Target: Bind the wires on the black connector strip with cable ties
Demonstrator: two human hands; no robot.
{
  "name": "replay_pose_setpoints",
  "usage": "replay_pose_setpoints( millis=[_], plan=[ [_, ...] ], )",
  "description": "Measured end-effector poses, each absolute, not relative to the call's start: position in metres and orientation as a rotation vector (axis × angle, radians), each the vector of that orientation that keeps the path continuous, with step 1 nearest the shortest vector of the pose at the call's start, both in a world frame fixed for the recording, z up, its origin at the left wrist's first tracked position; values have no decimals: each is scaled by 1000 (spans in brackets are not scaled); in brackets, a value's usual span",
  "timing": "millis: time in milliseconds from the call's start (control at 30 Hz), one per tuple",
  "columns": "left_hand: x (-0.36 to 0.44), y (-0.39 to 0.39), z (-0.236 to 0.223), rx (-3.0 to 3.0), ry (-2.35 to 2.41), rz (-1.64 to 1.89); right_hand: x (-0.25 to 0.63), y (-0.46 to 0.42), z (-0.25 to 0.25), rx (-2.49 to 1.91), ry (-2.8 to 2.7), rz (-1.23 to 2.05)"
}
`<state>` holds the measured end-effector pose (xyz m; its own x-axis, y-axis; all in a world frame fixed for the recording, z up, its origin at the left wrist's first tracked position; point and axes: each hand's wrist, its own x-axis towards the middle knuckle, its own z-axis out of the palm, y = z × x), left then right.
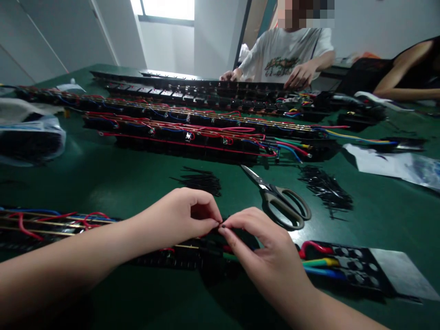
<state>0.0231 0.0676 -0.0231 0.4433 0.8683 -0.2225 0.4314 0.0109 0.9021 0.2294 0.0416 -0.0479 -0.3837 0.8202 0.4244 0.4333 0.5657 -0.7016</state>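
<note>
My left hand (190, 215) and my right hand (266, 238) meet fingertip to fingertip, each in a pinch of thumb and forefinger. A tiny dark thing shows at their tips; its kind cannot be made out. Just below them lies a long black wired strip (185, 259) with brass-coloured rods and red and blue wires, partly hidden by my left forearm and both hands. Thick red, green-yellow and blue wires run from under my right hand to a black end piece with a metal plate (400, 270). Scissors (280, 201) rest slightly open just beyond my right hand.
Two piles of black cable ties (202, 181) (326, 190) lie past my hands on the green table (113, 183). Several more wired strips (178, 133) cross the table behind. Plastic bags (30, 137) (395, 165) lie at both sides. A co-worker's hands (300, 75) touch the farthest strip.
</note>
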Motion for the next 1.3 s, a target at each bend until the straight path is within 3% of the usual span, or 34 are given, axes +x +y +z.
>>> replay_pose_setpoints(
  millis=[633,933,1300],
  plan=[
    [22,62,-26,1831,1220,585,229,44,-49,-1092,-1926,801],
    [23,59,-23,1946,1146,622,228,50,-45,-1331,-1784,1146],
    [24,63,-21,1841,1158,555,227,44,-52,-1064,-1898,721]
  ],
)
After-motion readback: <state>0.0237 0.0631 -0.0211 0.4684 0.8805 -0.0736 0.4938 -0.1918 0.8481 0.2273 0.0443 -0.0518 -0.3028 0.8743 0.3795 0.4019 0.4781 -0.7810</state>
